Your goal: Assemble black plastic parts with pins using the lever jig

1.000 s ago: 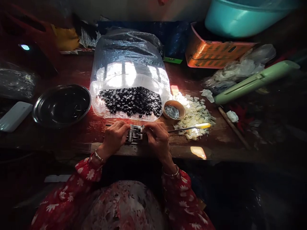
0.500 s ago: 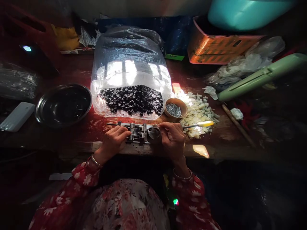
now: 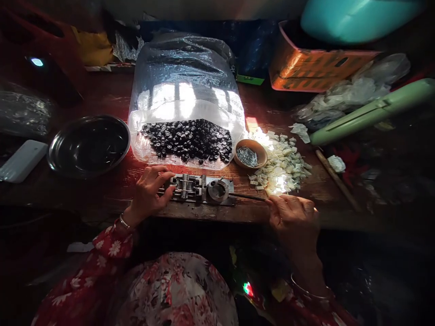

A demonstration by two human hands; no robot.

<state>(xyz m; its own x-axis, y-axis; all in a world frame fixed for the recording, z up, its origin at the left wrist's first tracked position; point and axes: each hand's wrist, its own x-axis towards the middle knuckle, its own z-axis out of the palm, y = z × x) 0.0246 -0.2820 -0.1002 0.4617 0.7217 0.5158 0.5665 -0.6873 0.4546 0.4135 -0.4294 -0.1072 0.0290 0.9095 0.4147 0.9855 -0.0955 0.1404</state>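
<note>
Gripping a rod (image 3: pixel 248 197), our right hand (image 3: pixel 295 218) seems to align it with the fixture (image 3: pixel 186 187) at twelve o'clock; our left hand (image 3: pixel 151 190), at its nine-o'clock end, holds unclearly; next, we judge, calls for steadiness.

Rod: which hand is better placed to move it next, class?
Probably the right hand: it grips the rod, while the left hand is away at the left end of the fixture.

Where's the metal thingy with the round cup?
In the head view, the metal device sits near the middle, by the table's front edge, in front of the black pieces, with the left hand at its left end.
</note>
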